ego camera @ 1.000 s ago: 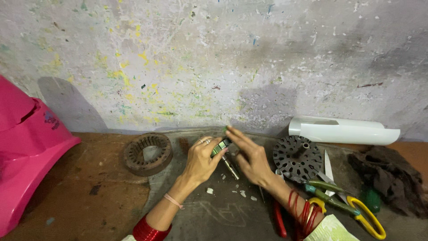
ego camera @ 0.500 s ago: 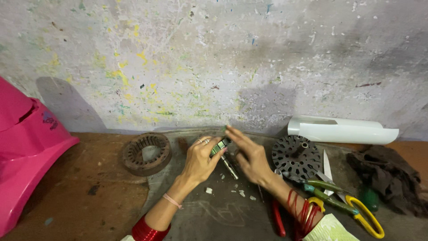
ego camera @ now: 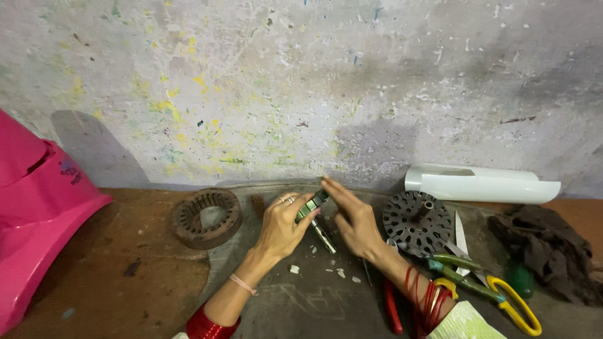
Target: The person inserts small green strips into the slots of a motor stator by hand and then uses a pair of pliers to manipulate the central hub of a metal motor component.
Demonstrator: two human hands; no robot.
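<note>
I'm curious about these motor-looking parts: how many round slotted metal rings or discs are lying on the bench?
2. A rusty brown ring lies left of the left hand; a dark slotted disc lies right of the right hand, below the white tube. More may lie outside the view.

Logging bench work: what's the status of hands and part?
Left hand and right hand both pinch small metal part. Thin rod below it. Ring stator left, clear.

A small grey metal block [ego camera: 312,206] is held between the left hand [ego camera: 281,227] and right hand [ego camera: 353,220]. A rusty toothed metal ring [ego camera: 207,217] lies to the left, a dark slotted metal disc [ego camera: 417,221] to the right, and a white curved plastic sheet [ego camera: 480,184] behind the disc, against the wall.
</note>
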